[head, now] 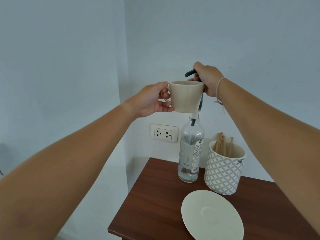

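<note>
We hold the cup (185, 97) just under the pump (190, 73) spout atop the bottle (190, 153). The cup looks ceramic: stiff, breakable and light, best taken by its handle, where our left hand (150, 99) pinches it. Our right hand (208, 80) curls round the pump, arm stretched out. The bottle stands on the counter (155, 196).

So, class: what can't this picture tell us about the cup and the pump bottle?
Head view:
- inside of the cup: hidden by its own wall.
- top of the pump: covered by the right hand.
- pump's stem: partly behind the cup.
- text on the bottle: too small.
- saucer: cut off by bottom edge.
</note>
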Demonstrator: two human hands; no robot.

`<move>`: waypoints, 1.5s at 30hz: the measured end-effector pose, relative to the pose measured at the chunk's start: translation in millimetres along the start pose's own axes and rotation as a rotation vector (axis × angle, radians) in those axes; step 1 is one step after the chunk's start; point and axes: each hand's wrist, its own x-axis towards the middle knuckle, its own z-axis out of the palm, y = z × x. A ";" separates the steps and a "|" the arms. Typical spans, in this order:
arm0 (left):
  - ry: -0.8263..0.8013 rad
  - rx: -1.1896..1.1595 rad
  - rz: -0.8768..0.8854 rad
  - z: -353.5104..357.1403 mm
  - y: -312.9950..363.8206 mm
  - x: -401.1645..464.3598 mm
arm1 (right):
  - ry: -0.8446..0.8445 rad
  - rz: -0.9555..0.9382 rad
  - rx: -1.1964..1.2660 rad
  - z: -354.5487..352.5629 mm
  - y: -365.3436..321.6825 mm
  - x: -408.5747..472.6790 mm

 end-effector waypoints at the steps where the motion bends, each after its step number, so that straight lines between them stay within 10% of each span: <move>1: 0.000 -0.004 0.001 0.3 0.9 0.1 | -0.003 0.006 -0.003 -0.5 -1.4 0.0; 45: 0.013 0.040 0.029 -1.3 11.7 7.6 | -0.045 -0.006 -0.022 -3.1 -6.1 1.8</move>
